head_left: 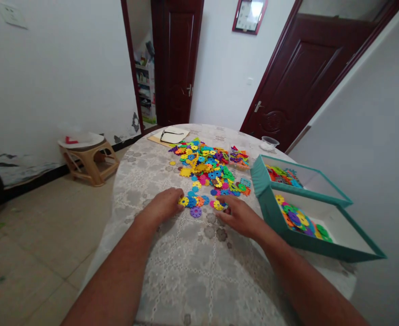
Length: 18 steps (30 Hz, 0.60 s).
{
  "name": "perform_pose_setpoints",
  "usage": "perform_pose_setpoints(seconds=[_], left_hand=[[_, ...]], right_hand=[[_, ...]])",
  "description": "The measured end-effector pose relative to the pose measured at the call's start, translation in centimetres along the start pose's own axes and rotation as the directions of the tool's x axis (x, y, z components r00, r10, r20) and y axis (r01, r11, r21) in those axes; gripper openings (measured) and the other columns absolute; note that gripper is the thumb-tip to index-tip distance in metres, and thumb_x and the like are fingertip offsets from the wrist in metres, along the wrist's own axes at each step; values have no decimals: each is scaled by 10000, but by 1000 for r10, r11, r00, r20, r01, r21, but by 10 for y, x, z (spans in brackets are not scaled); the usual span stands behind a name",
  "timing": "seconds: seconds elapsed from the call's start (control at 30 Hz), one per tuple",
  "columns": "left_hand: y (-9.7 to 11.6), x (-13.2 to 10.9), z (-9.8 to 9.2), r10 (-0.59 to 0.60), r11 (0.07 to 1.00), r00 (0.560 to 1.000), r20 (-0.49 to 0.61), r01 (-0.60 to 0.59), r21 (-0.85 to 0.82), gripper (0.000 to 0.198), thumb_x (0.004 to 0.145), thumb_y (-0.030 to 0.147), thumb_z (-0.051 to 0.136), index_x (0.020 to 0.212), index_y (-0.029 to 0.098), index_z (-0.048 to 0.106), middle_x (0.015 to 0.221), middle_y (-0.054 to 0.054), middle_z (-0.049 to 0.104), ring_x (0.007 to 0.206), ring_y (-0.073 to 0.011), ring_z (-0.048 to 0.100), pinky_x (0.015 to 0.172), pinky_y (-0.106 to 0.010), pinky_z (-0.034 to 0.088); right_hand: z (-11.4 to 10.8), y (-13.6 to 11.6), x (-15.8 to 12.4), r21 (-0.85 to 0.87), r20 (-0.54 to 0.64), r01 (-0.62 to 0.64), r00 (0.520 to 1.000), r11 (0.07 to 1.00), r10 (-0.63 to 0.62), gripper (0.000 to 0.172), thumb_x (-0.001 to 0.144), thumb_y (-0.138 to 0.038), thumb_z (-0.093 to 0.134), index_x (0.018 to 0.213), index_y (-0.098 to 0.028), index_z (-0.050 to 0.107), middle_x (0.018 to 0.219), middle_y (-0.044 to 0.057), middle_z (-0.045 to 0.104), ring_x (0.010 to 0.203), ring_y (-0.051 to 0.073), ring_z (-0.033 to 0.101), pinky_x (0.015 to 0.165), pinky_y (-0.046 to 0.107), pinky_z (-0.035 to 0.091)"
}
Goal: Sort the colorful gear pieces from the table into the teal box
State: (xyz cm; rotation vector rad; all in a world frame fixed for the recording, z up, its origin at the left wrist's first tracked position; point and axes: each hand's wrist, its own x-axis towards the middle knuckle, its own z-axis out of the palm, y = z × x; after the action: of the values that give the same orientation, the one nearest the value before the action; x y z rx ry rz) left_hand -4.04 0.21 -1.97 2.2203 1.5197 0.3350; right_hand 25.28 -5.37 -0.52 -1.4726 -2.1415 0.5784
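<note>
A heap of colourful plastic snowflake discs (208,165) lies in the middle of a round table covered with a lace cloth (192,267). My left hand (163,206) rests on the cloth at the near edge of the heap, its fingers curled onto a yellow disc (183,201). My right hand (238,215) lies close beside it, fingertips pinched on another yellow disc (217,205). A purple disc (196,212) sits on the cloth between the two hands.
Two teal open boxes (270,213) holding more discs stand at the right. A small clear tub of discs (239,158), a clear bowl (269,143) and glasses on a notebook (170,135) lie farther back. A wooden stool (89,160) stands on the floor at the left.
</note>
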Motion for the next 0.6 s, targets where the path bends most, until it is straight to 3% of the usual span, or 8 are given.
perform_pose_setpoints(seconds=[0.1,0.17,0.3,0.6], left_hand=[[10,4,7,28,1000,999,-20,-28,10,287,823,267,738,1107,224,741,1088,-128,735,968,-279,670,838,-334,465],[17,6,10,42,999,999,-25,-41,25,282,838,265,734,1116,225,740,1097,-122,726,987,-277,671,845,-330,470],[24,8,13,66,997,997,-26,-65,51,245,881,281,713,1115,220,750,1120,-125,708,1016,-284,669,877,-338,476],[21,12,21,140,990,990,-36,-140,-11,255,981,308,540,1064,205,758,1096,-131,702,987,-273,651,889,-346,470]], right_hand=[[19,-7,14,-53,34,88,996,995,-86,600,886,-318,761,1458,-218,610,1428,163,642,1294,316,616,1113,473,455],[29,-12,23,-93,62,123,991,988,-118,656,873,-317,780,1487,-222,572,1470,162,612,1369,320,562,1150,478,420],[45,-17,35,-168,82,123,991,978,-110,609,881,-338,779,1447,-227,584,1422,147,637,1292,312,611,1107,461,442],[66,-2,34,-169,-77,102,990,980,-116,502,972,-300,646,1462,-236,559,1380,148,663,1259,318,619,1075,459,466]])
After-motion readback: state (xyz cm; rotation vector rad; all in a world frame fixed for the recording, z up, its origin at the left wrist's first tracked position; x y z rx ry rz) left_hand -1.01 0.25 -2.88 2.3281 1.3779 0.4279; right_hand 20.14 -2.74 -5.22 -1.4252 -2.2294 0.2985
